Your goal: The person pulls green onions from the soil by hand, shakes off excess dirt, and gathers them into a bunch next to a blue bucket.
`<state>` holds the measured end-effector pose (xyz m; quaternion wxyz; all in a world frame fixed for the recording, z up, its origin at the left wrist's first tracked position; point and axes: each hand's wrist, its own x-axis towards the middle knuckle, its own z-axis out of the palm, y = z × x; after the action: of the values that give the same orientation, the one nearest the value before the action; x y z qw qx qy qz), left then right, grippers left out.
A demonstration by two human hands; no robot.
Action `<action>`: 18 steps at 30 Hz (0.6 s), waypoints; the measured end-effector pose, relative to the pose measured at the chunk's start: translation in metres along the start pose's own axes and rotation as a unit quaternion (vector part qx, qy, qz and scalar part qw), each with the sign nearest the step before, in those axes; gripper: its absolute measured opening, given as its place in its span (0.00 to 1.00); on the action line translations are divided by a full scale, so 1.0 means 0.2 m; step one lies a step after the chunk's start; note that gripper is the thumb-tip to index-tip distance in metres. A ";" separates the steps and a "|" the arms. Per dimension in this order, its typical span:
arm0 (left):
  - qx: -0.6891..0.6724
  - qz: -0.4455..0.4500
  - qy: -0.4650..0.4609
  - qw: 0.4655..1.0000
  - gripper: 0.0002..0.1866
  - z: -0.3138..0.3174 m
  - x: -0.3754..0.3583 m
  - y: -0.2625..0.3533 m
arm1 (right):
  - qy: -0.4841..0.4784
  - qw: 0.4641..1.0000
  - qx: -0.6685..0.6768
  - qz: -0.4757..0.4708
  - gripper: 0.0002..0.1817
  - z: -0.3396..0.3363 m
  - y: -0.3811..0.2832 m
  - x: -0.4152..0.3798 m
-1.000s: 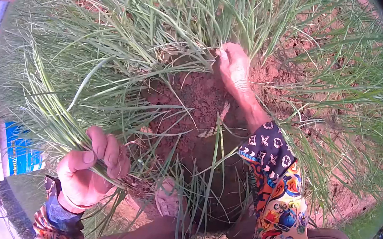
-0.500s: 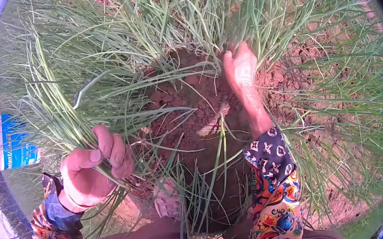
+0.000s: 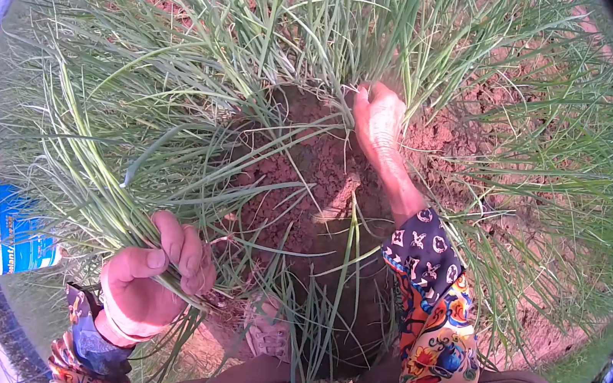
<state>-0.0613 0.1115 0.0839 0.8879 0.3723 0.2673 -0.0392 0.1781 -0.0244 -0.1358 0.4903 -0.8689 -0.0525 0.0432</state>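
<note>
Beside open soil [image 3: 331, 165], left hand [image 3: 156, 272] clamped on stalks [image 3: 110, 204], right hand [image 3: 381, 121] at edge of clump [image 3: 389, 43], grip unclear

Partial lettering, "lant", reads on the blue-and-white bucket [image 3: 30, 223].

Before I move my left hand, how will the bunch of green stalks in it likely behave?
The bunch will probably flop at its far end, which is long, thin and splayed beyond the left hand. The roots may snag on things, since they stick out loose and stringy.
</note>
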 end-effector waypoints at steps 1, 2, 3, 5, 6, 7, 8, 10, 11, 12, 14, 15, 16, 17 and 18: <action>-0.001 0.000 0.000 1.000 0.08 0.00 0.00 0.00 | 0.003 1.000 -0.016 -0.006 0.12 0.01 0.00 0.02; -0.001 -0.001 0.000 1.000 0.08 0.00 0.00 0.00 | 0.005 0.999 -0.031 -0.011 0.12 0.03 0.00 0.03; -0.003 -0.001 0.002 1.000 0.08 0.01 0.00 0.00 | 0.007 0.999 -0.046 -0.016 0.12 0.05 0.01 0.04; -0.009 -0.001 0.002 1.000 0.08 0.01 -0.01 -0.01 | -0.011 0.999 -0.049 -0.012 0.12 0.05 -0.01 0.05; -0.010 0.001 0.002 1.000 0.08 0.01 -0.01 -0.01 | -0.027 0.999 -0.041 -0.021 0.12 0.04 -0.02 0.05; -0.011 0.005 0.001 1.000 0.08 0.01 -0.02 -0.01 | -0.043 0.998 -0.034 -0.032 0.12 0.03 -0.03 0.05; -0.012 0.008 0.000 1.000 0.08 0.01 -0.03 -0.02 | -0.038 0.996 -0.066 -0.053 0.11 0.04 -0.01 0.07; -0.010 0.006 -0.003 1.000 0.08 0.02 -0.01 -0.03 | -0.003 0.994 -0.088 -0.071 0.10 0.06 -0.02 0.07; -0.008 0.005 -0.005 1.000 0.07 0.02 0.00 -0.03 | 0.016 0.992 -0.098 -0.080 0.10 0.05 -0.04 0.07; -0.005 0.005 -0.005 1.000 0.07 0.04 0.01 -0.03 | -0.051 0.995 -0.084 -0.021 0.14 0.02 -0.06 0.07; 0.007 0.015 -0.005 1.000 0.07 0.09 -0.04 -0.05 | -0.002 0.996 -0.045 -0.075 0.12 0.02 -0.03 0.05; 0.009 0.013 -0.003 1.000 0.07 0.11 -0.05 -0.04 | 0.021 0.995 -0.029 -0.097 0.11 0.04 0.01 0.05; 0.008 0.012 -0.004 1.000 0.07 0.10 -0.04 -0.05 | 0.049 0.992 -0.010 -0.113 0.11 0.05 0.02 0.05; 0.007 0.011 -0.004 1.000 0.07 0.10 -0.04 -0.04 | 0.056 0.991 0.029 -0.118 0.11 0.04 0.04 0.04; 0.006 0.009 -0.002 1.000 0.07 0.10 -0.04 -0.03 | 0.061 0.989 0.066 -0.121 0.11 0.04 0.06 0.02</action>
<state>-0.0605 0.0931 0.0951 0.8867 0.3796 0.2619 -0.0334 0.1807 -0.0228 -0.1497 0.5508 -0.8227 -0.1238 -0.0663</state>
